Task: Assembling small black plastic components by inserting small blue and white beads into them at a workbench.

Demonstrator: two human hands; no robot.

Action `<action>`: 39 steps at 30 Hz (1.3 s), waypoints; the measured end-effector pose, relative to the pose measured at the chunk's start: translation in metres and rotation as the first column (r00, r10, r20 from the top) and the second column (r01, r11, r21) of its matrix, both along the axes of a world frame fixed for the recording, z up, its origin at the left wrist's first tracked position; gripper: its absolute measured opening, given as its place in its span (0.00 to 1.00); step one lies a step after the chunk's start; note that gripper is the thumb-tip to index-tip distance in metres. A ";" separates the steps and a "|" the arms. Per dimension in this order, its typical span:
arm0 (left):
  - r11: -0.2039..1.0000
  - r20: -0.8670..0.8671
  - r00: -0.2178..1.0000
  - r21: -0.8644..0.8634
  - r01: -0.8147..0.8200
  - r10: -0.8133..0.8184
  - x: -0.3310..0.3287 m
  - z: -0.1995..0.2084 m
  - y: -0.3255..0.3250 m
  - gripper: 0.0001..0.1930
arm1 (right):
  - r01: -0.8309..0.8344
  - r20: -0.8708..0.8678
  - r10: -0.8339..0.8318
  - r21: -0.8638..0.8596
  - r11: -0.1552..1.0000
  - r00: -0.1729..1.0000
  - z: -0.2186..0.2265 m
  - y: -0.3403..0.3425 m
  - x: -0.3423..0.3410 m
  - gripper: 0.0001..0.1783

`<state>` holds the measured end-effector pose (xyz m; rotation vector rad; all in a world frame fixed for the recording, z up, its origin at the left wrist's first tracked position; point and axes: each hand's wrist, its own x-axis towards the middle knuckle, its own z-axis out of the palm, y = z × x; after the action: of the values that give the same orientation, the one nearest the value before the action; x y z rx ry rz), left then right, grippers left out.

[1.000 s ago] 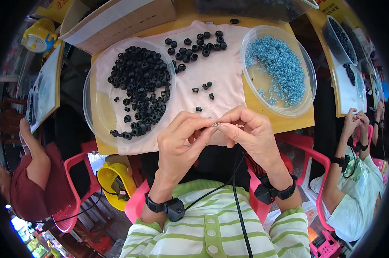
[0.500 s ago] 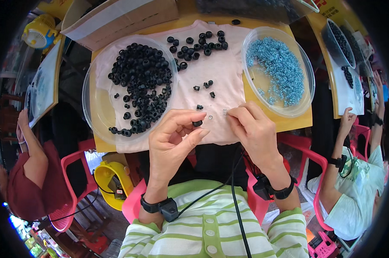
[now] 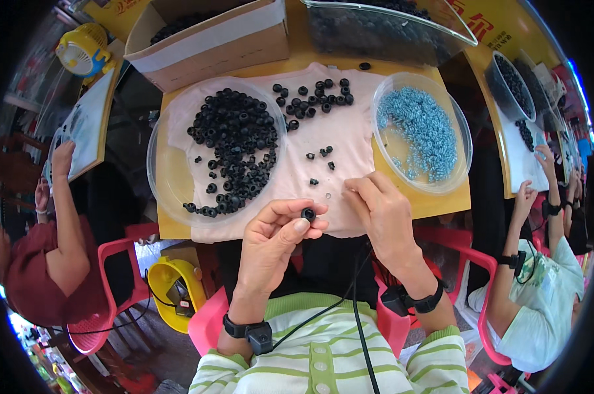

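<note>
My left hand (image 3: 270, 233) pinches a black round cord-lock shell (image 3: 308, 214) between thumb and fingers, its hole facing up. To its right, my right hand (image 3: 383, 213) has thumb and fingertips pressed together just over the pink cloth (image 3: 349, 141); what they hold, if anything, is hidden. A small clear ring-like piece (image 3: 328, 196) lies on the cloth between the hands. Beyond it are several small black plungers (image 3: 326, 152). On the left a round clear tub (image 3: 154, 157) holds many black shells and plungers. The right clear tub (image 3: 466, 141) holds a heap of small bluish metal coils (image 3: 420, 125).
Loose black shells (image 3: 313, 98) are scattered at the cloth's far side. Behind stand a cardboard box (image 3: 208, 56) and a clear bin (image 3: 382, 26) with dark pieces. People work at tables left and right. A yellow container (image 3: 157, 276) stands below the table at left.
My left hand has turned the black shell so its hole faces up. Small coils seen beside my right fingertips are no longer visible. The whole view has shifted, with the table lower in the picture.
</note>
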<state>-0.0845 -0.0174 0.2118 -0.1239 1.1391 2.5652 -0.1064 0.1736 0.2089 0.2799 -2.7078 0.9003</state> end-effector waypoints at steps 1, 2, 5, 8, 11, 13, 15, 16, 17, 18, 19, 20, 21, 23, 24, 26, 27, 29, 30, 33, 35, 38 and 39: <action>1.000 -0.004 1.000 0.001 -0.010 0.010 0.001 0.000 0.001 0.12 | -0.010 -0.004 0.010 0.001 1.000 1.000 0.000 0.000 0.001 0.06; 0.999 0.006 1.000 0.046 -0.023 0.023 0.001 0.000 0.002 0.12 | -0.004 -0.003 0.004 -0.005 1.000 1.000 -0.001 0.000 0.002 0.05; 0.997 0.012 1.000 0.077 -0.025 0.024 0.004 -0.007 0.002 0.12 | 0.003 0.066 0.003 -0.104 0.995 0.998 0.003 0.002 0.004 0.06; 1.000 0.020 1.000 0.015 -0.015 0.014 0.004 -0.006 0.002 0.12 | -0.041 0.149 0.095 -0.331 0.943 0.984 0.021 0.005 0.004 0.06; 0.999 0.033 0.999 -0.037 -0.017 0.018 0.004 -0.004 0.005 0.12 | -0.123 0.147 0.229 -0.515 0.848 0.962 0.039 0.004 0.008 0.07; 0.999 0.030 0.999 -0.045 -0.020 0.021 0.005 -0.004 0.007 0.11 | -0.159 0.134 0.281 -0.568 0.808 0.950 0.041 0.002 0.012 0.07; 0.997 -0.006 1.000 -0.077 0.007 -0.008 0.007 -0.007 0.007 0.11 | -0.189 0.099 0.304 -0.596 0.780 0.947 0.039 0.000 0.014 0.07; 0.997 -0.005 1.000 -0.077 0.007 -0.008 0.006 -0.006 0.008 0.11 | -0.188 0.100 0.304 -0.597 0.780 0.947 0.038 -0.001 0.014 0.07; 0.997 0.002 1.000 -0.074 0.008 -0.008 0.006 -0.005 0.009 0.11 | -0.186 0.099 0.301 -0.596 0.781 0.948 0.036 -0.002 0.014 0.07; 0.997 0.009 1.000 -0.071 0.009 -0.008 0.006 -0.005 0.010 0.10 | -0.184 0.099 0.299 -0.596 0.782 0.949 0.035 -0.002 0.014 0.07; 0.997 0.011 1.000 -0.071 0.009 -0.009 0.005 -0.005 0.010 0.10 | -0.182 0.101 0.299 -0.597 0.781 0.949 0.033 -0.003 0.013 0.07; 0.997 0.011 1.000 -0.083 0.008 -0.007 0.006 -0.006 0.010 0.11 | -0.199 0.074 0.296 -0.586 0.785 0.952 0.031 -0.003 0.013 0.08; 0.996 0.012 1.000 -0.094 0.004 -0.003 0.006 -0.006 0.010 0.11 | -0.216 0.048 0.296 -0.576 0.789 0.954 0.029 -0.004 0.013 0.08; 0.998 0.031 1.000 -0.068 0.003 -0.001 0.005 -0.007 0.010 0.11 | -0.241 0.009 0.284 -0.504 0.830 0.959 0.027 -0.005 0.014 0.11; 0.999 0.048 0.999 -0.042 0.003 -0.001 0.004 -0.007 0.010 0.10 | -0.261 -0.034 0.273 -0.427 0.866 0.961 0.026 -0.005 0.014 0.13; 1.000 0.067 0.998 -0.020 0.003 -0.002 0.003 -0.009 0.010 0.10 | -0.310 -0.143 0.281 -0.259 0.915 0.949 0.022 -0.005 0.012 0.17; 1.000 0.085 0.996 0.000 0.003 -0.003 0.002 -0.010 0.010 0.10 | -0.333 -0.250 0.304 -0.081 0.939 0.919 0.022 -0.006 0.012 0.20; 1.000 0.084 0.996 -0.008 -0.009 0.009 -0.001 -0.015 0.007 0.10 | -0.325 -0.237 0.311 -0.019 0.946 0.920 0.022 -0.009 0.013 0.24; 1.000 0.077 0.997 -0.018 -0.021 0.022 -0.002 -0.016 0.006 0.09 | -0.329 -0.212 0.321 -0.005 0.944 0.923 0.020 -0.011 0.011 0.23; 0.996 0.094 0.995 -0.089 -0.011 0.020 -0.005 -0.017 0.003 0.08 | -0.316 -0.112 0.309 -0.053 0.947 0.944 0.021 -0.007 0.000 0.19; 0.992 0.091 0.996 -0.123 0.020 -0.009 -0.007 -0.017 0.003 0.08 | -0.293 -0.036 0.291 -0.113 0.949 0.956 0.020 -0.007 -0.013 0.17; 0.981 0.078 0.993 -0.170 0.097 -0.085 -0.011 -0.020 0.003 0.08 | -0.289 -0.064 0.287 -0.017 0.957 0.956 0.016 -0.017 -0.026 0.21; 0.974 0.072 0.990 -0.183 0.136 -0.125 -0.011 -0.021 0.002 0.09 | -0.288 -0.063 0.286 -0.017 0.958 0.956 0.016 -0.020 -0.029 0.21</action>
<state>-0.0958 -0.0155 0.1911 -0.1629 1.3184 2.3215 -0.1352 0.1535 0.2250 0.6985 -2.6395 0.9837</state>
